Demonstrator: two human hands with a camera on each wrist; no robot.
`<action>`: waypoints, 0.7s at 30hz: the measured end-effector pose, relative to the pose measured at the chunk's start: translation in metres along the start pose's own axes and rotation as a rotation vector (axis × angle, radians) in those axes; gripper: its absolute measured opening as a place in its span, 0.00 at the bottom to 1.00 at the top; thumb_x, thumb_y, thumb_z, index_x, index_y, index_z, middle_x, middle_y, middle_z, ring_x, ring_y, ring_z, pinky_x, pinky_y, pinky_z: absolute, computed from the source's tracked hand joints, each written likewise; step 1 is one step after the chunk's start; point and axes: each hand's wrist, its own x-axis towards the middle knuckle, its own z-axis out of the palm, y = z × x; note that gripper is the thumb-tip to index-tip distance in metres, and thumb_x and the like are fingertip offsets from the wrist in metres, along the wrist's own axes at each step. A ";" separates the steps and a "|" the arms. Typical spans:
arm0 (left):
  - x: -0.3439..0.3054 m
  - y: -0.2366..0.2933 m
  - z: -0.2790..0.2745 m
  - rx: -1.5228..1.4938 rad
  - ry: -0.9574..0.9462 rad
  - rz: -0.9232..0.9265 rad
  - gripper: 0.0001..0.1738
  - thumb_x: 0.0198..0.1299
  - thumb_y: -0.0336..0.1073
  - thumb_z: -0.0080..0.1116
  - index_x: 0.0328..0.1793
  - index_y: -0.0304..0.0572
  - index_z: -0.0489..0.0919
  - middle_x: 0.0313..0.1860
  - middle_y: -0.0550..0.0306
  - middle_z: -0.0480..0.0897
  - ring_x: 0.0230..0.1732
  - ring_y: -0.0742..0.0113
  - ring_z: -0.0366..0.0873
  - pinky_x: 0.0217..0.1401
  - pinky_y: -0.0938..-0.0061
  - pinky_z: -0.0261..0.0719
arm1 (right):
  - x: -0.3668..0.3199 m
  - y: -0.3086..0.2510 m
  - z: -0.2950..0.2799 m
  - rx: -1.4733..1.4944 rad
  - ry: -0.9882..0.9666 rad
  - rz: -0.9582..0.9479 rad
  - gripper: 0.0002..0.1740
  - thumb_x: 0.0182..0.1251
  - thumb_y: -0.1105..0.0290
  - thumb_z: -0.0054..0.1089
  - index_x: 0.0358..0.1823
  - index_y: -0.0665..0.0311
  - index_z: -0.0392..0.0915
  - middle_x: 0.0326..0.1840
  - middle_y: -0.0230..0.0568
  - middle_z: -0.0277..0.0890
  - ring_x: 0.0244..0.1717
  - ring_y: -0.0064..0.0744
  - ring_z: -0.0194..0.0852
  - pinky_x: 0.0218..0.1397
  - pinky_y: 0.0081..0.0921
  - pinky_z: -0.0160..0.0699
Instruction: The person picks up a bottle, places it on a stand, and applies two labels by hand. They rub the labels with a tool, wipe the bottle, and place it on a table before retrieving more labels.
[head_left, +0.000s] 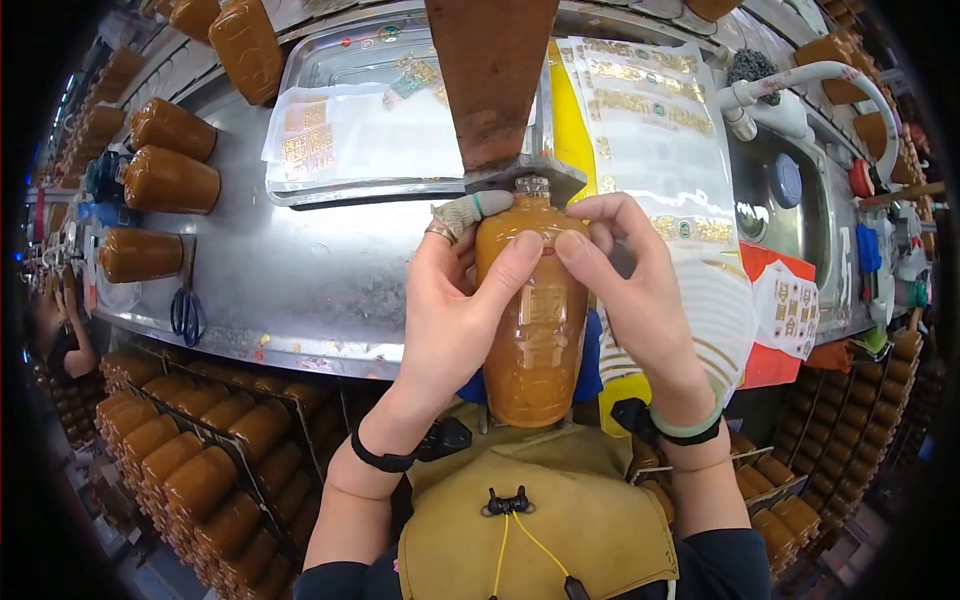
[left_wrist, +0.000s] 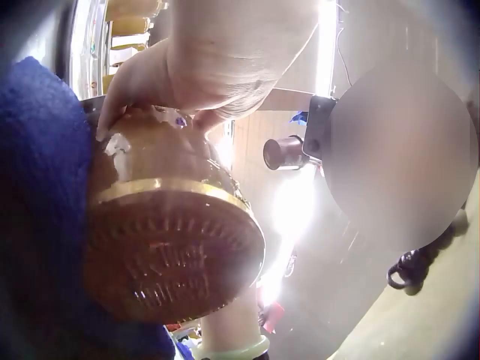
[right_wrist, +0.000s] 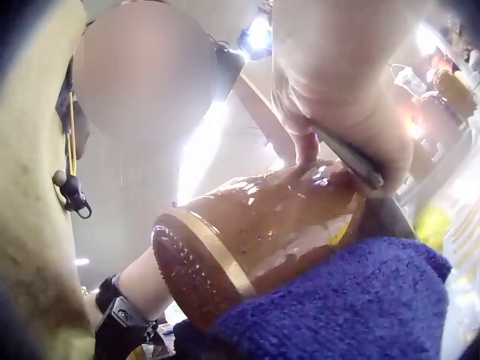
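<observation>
A glossy amber-brown bottle (head_left: 532,330) lies with its clear threaded neck pointing away, toward a metal bracket. My left hand (head_left: 445,320) holds its left shoulder, the thumb pressed on the upper front. A grey cloth finger cover (head_left: 470,212) with a green band sits on one left finger. From the other side my right hand (head_left: 640,300) holds the right shoulder, its thumb tip close to the left one, near a small reddish patch. A dark flat strip (right_wrist: 349,156) shows along the right hand's fingers. Under the bottle is a blue cloth (right_wrist: 345,300); raised lettering marks the bottle's base (left_wrist: 172,277).
A rust-brown upright beam (head_left: 492,90) stands just beyond the bottle. Left of it is a metal tray (head_left: 285,190) with decal sheets; more gold decal sheets (head_left: 650,140) lie at right, beside a sink (head_left: 830,190). Blue-handled scissors (head_left: 186,310) and several brown bottles (head_left: 172,180) stand left.
</observation>
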 end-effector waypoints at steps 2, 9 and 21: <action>-0.001 0.003 -0.002 -0.016 -0.021 -0.027 0.27 0.71 0.33 0.68 0.71 0.31 0.71 0.61 0.45 0.82 0.61 0.66 0.81 0.63 0.71 0.82 | 0.005 -0.003 -0.015 -0.295 -0.063 -0.027 0.20 0.73 0.73 0.66 0.61 0.70 0.71 0.50 0.35 0.78 0.48 0.18 0.76 0.50 0.19 0.77; -0.009 -0.003 -0.001 0.059 -0.066 0.056 0.35 0.69 0.29 0.67 0.77 0.31 0.63 0.69 0.43 0.75 0.69 0.62 0.76 0.72 0.66 0.76 | 0.022 -0.061 -0.017 -0.569 -0.110 -0.505 0.16 0.67 0.87 0.59 0.54 0.68 0.80 0.48 0.38 0.80 0.54 0.30 0.78 0.57 0.27 0.78; -0.016 -0.004 -0.013 -0.101 -0.086 -0.017 0.32 0.79 0.33 0.52 0.84 0.32 0.57 0.79 0.42 0.68 0.78 0.58 0.67 0.82 0.62 0.64 | 0.027 -0.048 -0.013 -0.996 -0.037 -0.835 0.17 0.65 0.86 0.56 0.49 0.63 0.87 0.41 0.45 0.83 0.43 0.46 0.81 0.48 0.33 0.80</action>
